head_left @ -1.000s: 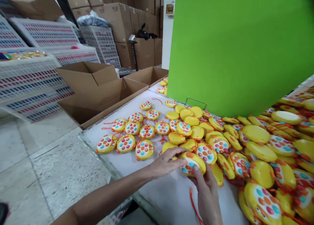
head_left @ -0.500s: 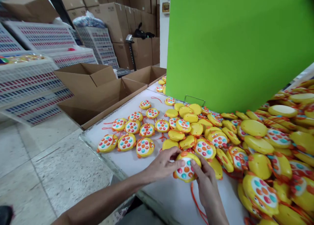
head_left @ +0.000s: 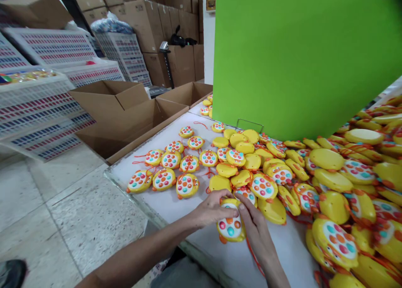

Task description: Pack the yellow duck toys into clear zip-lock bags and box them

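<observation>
while angled inward, l hand (head_left: 213, 210) & r hand (head_left: 256, 229) both clasp toy (head_left: 230, 228).

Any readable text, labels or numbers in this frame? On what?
None readable.
Yellow toy held by left hand and right hand: coloured buttons, no lettering.
Crates: coloured stripes, too small to read as text.
Wall box: label blurred.
</observation>
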Available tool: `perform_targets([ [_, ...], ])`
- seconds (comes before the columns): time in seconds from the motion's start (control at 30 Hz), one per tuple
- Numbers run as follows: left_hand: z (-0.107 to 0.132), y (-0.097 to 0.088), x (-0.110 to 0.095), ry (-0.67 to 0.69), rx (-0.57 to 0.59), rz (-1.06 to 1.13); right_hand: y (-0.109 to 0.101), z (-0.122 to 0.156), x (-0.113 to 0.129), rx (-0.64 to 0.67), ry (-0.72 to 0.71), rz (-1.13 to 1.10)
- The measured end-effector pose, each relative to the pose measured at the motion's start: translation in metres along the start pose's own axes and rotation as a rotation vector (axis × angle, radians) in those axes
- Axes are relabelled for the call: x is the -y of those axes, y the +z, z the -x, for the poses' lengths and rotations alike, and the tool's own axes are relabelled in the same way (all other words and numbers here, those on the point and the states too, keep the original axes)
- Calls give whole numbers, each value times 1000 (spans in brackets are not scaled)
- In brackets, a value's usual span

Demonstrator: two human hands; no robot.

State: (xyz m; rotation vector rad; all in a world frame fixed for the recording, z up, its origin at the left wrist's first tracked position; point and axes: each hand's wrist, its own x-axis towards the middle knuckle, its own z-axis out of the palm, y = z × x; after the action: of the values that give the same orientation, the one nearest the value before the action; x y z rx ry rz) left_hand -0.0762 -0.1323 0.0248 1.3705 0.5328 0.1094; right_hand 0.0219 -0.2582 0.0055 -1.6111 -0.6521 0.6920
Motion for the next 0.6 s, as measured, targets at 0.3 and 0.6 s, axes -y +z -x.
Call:
perform_targets([
  [0.3, -6, -5, 18, -27, -219, 437, 10, 14, -20, -87, 122, -183],
  [0.6, 19, -11, 38, 62, -110, 201, 29, 6, -16, -154, 76, -190],
])
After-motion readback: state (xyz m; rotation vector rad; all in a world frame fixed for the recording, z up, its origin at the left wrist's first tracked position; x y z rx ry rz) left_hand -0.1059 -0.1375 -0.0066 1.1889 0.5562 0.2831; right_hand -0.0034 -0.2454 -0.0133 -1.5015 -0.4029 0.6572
